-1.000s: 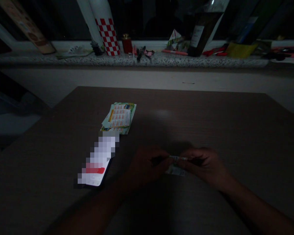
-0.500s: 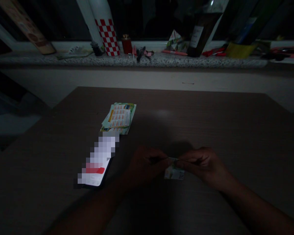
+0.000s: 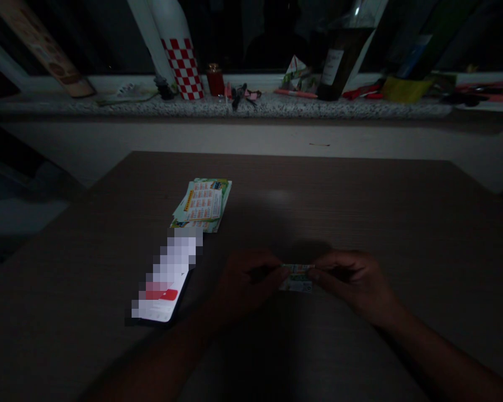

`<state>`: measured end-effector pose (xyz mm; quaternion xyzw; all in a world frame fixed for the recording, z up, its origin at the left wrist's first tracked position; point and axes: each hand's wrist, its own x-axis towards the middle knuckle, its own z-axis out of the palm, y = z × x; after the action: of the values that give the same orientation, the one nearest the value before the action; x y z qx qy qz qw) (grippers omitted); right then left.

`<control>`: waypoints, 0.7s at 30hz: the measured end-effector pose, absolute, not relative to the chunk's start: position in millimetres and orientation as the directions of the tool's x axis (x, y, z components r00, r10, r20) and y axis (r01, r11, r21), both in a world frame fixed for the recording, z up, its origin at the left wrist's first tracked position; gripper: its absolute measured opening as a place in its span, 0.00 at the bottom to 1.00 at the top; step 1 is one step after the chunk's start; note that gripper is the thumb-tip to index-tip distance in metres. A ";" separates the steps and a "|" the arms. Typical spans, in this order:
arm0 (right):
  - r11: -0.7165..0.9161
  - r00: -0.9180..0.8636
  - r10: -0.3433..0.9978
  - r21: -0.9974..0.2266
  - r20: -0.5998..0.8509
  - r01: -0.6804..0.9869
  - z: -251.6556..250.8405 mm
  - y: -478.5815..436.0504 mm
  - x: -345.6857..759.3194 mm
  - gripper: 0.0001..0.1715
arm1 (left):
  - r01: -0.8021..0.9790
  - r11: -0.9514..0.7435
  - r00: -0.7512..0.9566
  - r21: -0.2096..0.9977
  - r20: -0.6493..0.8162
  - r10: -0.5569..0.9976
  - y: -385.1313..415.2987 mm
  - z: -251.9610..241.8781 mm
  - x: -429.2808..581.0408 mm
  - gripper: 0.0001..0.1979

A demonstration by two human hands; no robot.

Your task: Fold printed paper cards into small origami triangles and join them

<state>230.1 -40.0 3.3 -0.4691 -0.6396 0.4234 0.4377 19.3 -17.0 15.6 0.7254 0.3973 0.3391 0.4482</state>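
Observation:
Between my two hands is a small printed paper card [image 3: 297, 278], pale with green print, which looks folded or bent along its length. My left hand [image 3: 251, 282] pinches its left end between thumb and fingers. At the right end, my right hand [image 3: 352, 282] pinches it the same way, the thumb on the near face. The card is held low over the table, in dim light. Farther left lies a stack of similar green cards [image 3: 203, 201] with calendar-like grids. A lit phone [image 3: 167, 273] lies just nearer than the stack, part of its screen blurred out.
The brown table [image 3: 381, 212] reaches to the wall below a granite windowsill [image 3: 276, 107]. On the sill stand a red-and-white checkered bottle [image 3: 184, 67], a small red jar [image 3: 215, 81], a dark labelled bottle [image 3: 339, 67] and a yellow object [image 3: 406, 89].
The card's hanging lower part has come up, so the card now looks like a shorter, wider strip. My right thumb has shifted toward its right end. Both hands keep their pinch.

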 end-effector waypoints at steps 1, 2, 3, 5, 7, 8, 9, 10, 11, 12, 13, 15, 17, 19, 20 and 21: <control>0.232 -0.179 0.965 -0.938 0.189 0.256 4.0 -40.3 230.1 0.05 | 0.278 -0.321 0.464 0.905 0.166 0.870 -17.2 15.5 19.0 0.09; 0.259 -0.180 0.960 -0.923 0.214 0.283 4.7 -40.6 230.2 0.06 | 0.283 -0.360 0.476 0.889 0.196 0.857 -17.4 15.2 18.6 0.09; 0.283 -0.181 0.955 -0.908 0.236 0.308 5.3 -41.0 230.3 0.06 | 0.286 -0.399 0.486 0.871 0.227 0.844 -17.5 15.0 18.0 0.09; 0.321 -0.180 0.945 -0.883 0.273 0.343 6.2 -41.8 230.6 0.06 | 0.290 -0.463 0.510 0.838 0.274 0.815 -17.8 14.8 16.8 0.08; 0.347 -0.183 0.936 -0.866 0.299 0.360 6.6 -42.4 230.7 0.05 | 0.294 -0.503 0.525 0.813 0.302 0.796 -17.9 15.1 15.6 0.08; 0.356 -0.181 0.934 -0.861 0.309 0.362 6.7 -42.4 230.7 0.05 | 0.294 -0.514 0.527 0.806 0.312 0.791 -17.8 15.5 15.0 0.08; 0.363 -0.179 0.931 -0.860 0.318 0.360 6.8 -42.4 230.7 0.04 | 0.294 -0.521 0.529 0.801 0.318 0.787 -17.7 15.9 14.4 0.08; 0.367 -0.173 0.930 -0.861 0.326 0.352 6.9 -42.2 230.7 0.03 | 0.296 -0.525 0.534 0.798 0.318 0.784 -17.4 16.3 13.8 0.08; 0.372 -0.168 0.928 -0.863 0.334 0.342 7.0 -42.0 230.8 0.02 | 0.300 -0.529 0.537 0.794 0.318 0.782 -16.9 16.6 13.2 0.08; 0.380 -0.165 0.925 -0.864 0.344 0.329 7.0 -41.7 231.0 0.02 | 0.302 -0.534 0.544 0.790 0.317 0.777 -16.4 16.7 12.8 0.08; 0.392 -0.167 0.919 -0.863 0.356 0.318 7.1 -41.6 231.2 0.02 | 0.297 -0.546 0.549 0.783 0.328 0.769 -15.8 16.6 12.4 0.08; 0.434 -0.191 0.900 -0.848 0.392 0.304 6.9 -42.0 231.9 0.03 | 0.271 -0.580 0.557 0.768 0.366 0.746 -14.8 15.4 12.3 0.07; 0.485 -0.219 0.873 -0.819 0.435 0.306 6.7 -43.0 232.5 0.05 | 0.240 -0.612 0.562 0.753 0.406 0.720 -14.4 13.5 12.8 0.07; 0.538 -0.233 0.843 -0.776 0.485 0.329 6.9 -44.1 232.9 0.07 | 0.257 -0.631 0.562 0.732 0.418 0.714 -14.6 12.1 13.6 0.06; 0.567 -0.243 0.824 -0.746 0.512 0.349 7.2 -44.5 232.9 0.08 | 0.282 -0.640 0.554 0.715 0.423 0.717 -15.0 11.9 14.1 0.05; 0.598 -0.262 0.801 -0.710 0.538 0.373 7.7 -44.7 232.8 0.09 | 0.308 -0.654 0.538 0.691 0.441 0.719 -15.6 12.0 14.6 0.05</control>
<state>232.8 -44.7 7.7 -0.3859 -0.7607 0.2284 0.4693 14.6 -15.6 12.0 0.8314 0.3089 0.3685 0.2785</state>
